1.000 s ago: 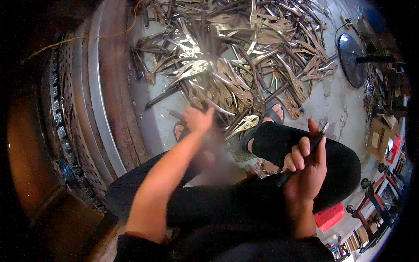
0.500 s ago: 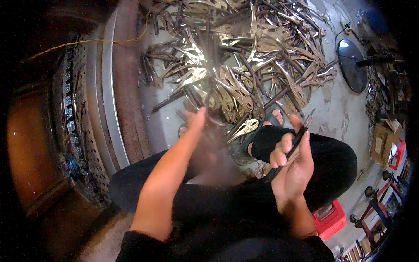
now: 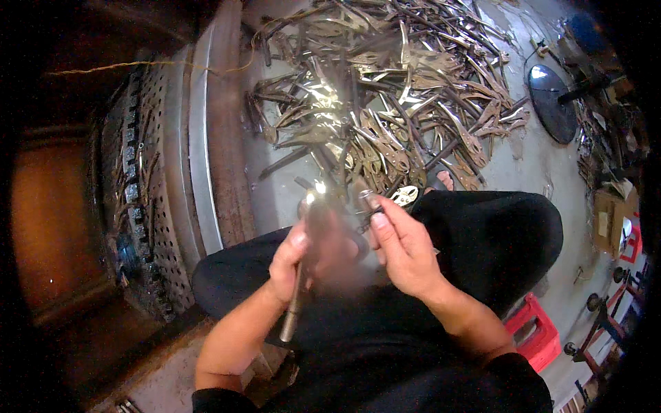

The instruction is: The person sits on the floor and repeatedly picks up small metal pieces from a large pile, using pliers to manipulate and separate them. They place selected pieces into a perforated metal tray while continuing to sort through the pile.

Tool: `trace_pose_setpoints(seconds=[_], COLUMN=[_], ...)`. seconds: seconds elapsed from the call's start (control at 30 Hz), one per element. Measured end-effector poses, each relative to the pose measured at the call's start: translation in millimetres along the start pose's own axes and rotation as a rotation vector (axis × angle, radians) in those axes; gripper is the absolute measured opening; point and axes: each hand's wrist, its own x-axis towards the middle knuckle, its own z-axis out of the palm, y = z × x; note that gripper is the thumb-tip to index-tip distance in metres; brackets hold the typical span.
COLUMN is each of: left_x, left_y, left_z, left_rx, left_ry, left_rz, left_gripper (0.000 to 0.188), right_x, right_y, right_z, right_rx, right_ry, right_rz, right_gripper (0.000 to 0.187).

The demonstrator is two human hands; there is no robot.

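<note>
My left hand (image 3: 286,265) is closed round a pair of locking pliers (image 3: 292,318). One long handle points down toward my lap, and the jaw end is upright, partly lost in glare and a smudge on the lens. Just to the right, my right hand (image 3: 407,256) pinches a slim dark tool with a metal tip (image 3: 370,199); my fingers hide most of it, and its exact kind does not show. Both hands are over my lap, a short gap apart. Beyond them lies a large heap of locking pliers (image 3: 396,157) on the floor.
A perforated metal rack (image 3: 162,227) with a rail stands at the left, crossed by a yellow cord (image 3: 148,64). Farther right are a round dark stand base (image 3: 551,103), a cardboard box (image 3: 609,224) and a red plastic stool (image 3: 537,337) beside my right arm.
My left hand has come back from the heap toward my lap with locking pliers in it. My right hand has moved left, bringing the dark tool near the pliers.
</note>
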Motion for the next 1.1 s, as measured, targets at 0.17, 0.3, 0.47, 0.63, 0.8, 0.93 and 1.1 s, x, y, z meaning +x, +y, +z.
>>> trace_pose_setpoints(seconds=[0.17,0.3,0.47,0.63,0.8,0.93,1.1], left_x=[-2.6,-3.9,-6.6,-5.5,-8.6,-8.7,-5.4], left_y=[-13.4,-19.2,-20.7,-23.4,-26.4,-32.8,-35.0], left_z=[15.1,17.4,6.5,10.8,17.1,8.6,14.9], left_rx=[0.137,0.204,0.182,0.169,0.076,-0.052,0.089], left_ry=[0.092,0.124,-0.033,-0.054,-0.027,-0.117,-0.033], left_rz=[0.106,0.145,0.131,0.116,0.117,0.069,0.107], left_gripper=[0.068,0.072,0.052,0.051,0.059,0.054,0.045], right_x=[-11.0,-19.2,-19.9,-15.2,-15.1,-14.7,-16.6], right_y=[-5.3,-12.6,-16.6,-17.0,-20.1,-15.0,-11.1], right_z=[8.4,9.1,10.3,9.7,11.7,13.4,17.9], right_rx=[-0.127,-0.125,-0.2,-0.261,-0.242,-0.196,-0.147], right_ry=[0.004,0.024,-0.005,-0.004,-0.006,0.004,0.028], right_rz=[-0.107,-0.106,-0.164,-0.219,-0.158,-0.164,-0.106], right_gripper=[0.04,0.042,0.043,0.044,0.045,0.047,0.047])
